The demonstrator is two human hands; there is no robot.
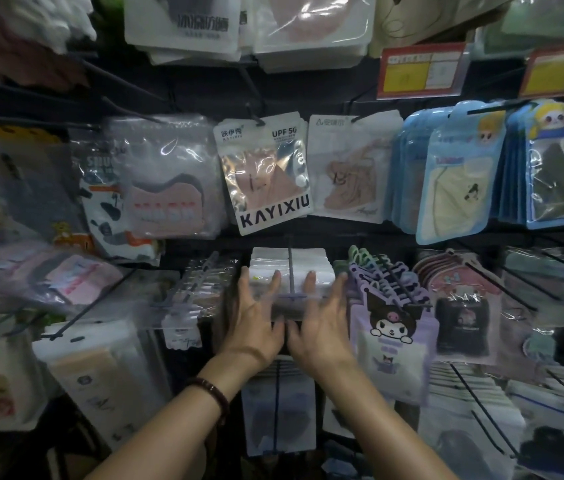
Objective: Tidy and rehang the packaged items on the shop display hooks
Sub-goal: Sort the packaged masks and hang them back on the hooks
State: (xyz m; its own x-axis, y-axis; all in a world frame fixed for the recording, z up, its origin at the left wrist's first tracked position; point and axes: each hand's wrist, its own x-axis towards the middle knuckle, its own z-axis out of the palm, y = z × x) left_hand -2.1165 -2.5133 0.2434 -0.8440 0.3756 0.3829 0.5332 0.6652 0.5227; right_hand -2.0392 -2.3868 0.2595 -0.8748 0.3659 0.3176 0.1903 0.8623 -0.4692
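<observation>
Head view: a shop wall of hooks, hung with packaged face masks.
Left hand (256,327): fingers spread, palm pressed on the left side of the clear packs (291,271); a bead bracelet (211,393) on the wrist.
Right hand (318,323): fingers spread, pressed on the right side of the same packs; thumbs nearly touching.
Clear packs: a stack threaded on a dark hook (290,268), middle row, below the KAYIXIU pack (266,174).
Neighbour: purple cartoon packs (391,327) just right of the right hand.
</observation>
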